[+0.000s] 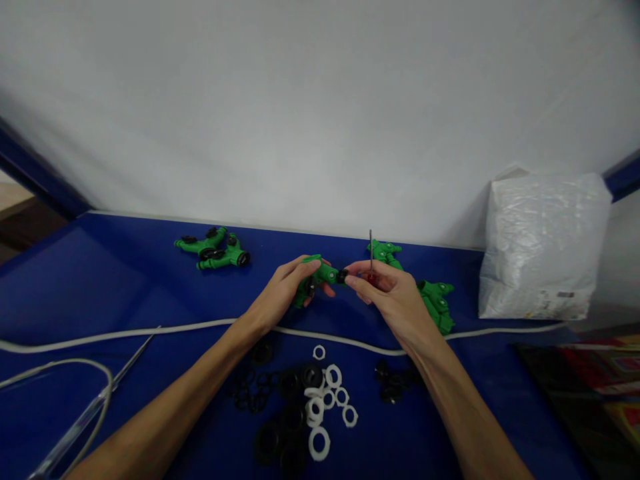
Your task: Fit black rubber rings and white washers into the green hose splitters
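My left hand point(287, 283) is closed around a green Y-shaped hose splitter point(326, 272) with black fittings, held above the blue table. At the splitter's right end sits a small black ring or cap point(342, 276), touched by the thumb and fingertips of my right hand point(383, 287). That same hand also keeps a thin screwdriver point(371, 257) in its fingers, shaft pointing up, with a bit of red handle showing. Part of the splitter is covered by my left fingers.
Finished-looking green splitters point(225, 257) lie at the back left, more green pieces point(436, 303) beside my right forearm. White rings point(319, 443) and black rings point(267, 440) are spread in front. A white cable point(180, 328) crosses the table point(125, 280). A wrapped white package point(543, 247) stands right.
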### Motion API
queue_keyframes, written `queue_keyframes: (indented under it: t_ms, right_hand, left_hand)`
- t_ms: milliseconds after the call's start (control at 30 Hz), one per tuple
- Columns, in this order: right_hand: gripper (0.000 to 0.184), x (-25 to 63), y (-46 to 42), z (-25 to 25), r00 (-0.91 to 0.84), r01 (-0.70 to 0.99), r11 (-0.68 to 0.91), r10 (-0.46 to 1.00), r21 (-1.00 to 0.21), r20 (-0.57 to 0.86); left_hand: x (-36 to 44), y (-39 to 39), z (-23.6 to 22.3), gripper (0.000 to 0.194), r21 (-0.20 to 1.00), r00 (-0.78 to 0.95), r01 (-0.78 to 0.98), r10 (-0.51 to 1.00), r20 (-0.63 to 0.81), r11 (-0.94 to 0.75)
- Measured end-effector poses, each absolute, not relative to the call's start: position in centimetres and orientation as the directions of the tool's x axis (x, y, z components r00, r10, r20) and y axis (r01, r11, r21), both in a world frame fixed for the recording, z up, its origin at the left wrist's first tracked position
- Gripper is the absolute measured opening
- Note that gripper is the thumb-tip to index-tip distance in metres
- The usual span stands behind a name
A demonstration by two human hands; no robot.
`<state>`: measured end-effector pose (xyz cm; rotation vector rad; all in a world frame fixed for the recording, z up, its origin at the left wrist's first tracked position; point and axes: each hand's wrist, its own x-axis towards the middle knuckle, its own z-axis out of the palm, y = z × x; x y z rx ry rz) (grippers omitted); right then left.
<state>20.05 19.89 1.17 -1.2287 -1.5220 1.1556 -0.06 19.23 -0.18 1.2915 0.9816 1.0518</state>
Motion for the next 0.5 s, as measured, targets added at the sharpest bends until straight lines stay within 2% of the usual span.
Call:
queue_keyframes:
  t_ms: [367,500]
  right_hand:
    - [0.021,19.56,19.56,1.26,-0.147,0.302,0.205,0.975,-0.931,0.167]
    - [0.015,19.38,19.46,0.97,-0.163,0.37,0.308,0.95,-0.876,0.265]
  left_hand:
    - [-0.09,19.21,0.04,0.047,1.0,0.252,0.017,0.968,-0.001,-0.004]
    - [-0.02,19.21,0.27,0.049,0.998,0.252,0.055,0.967,-0.035,0.022]
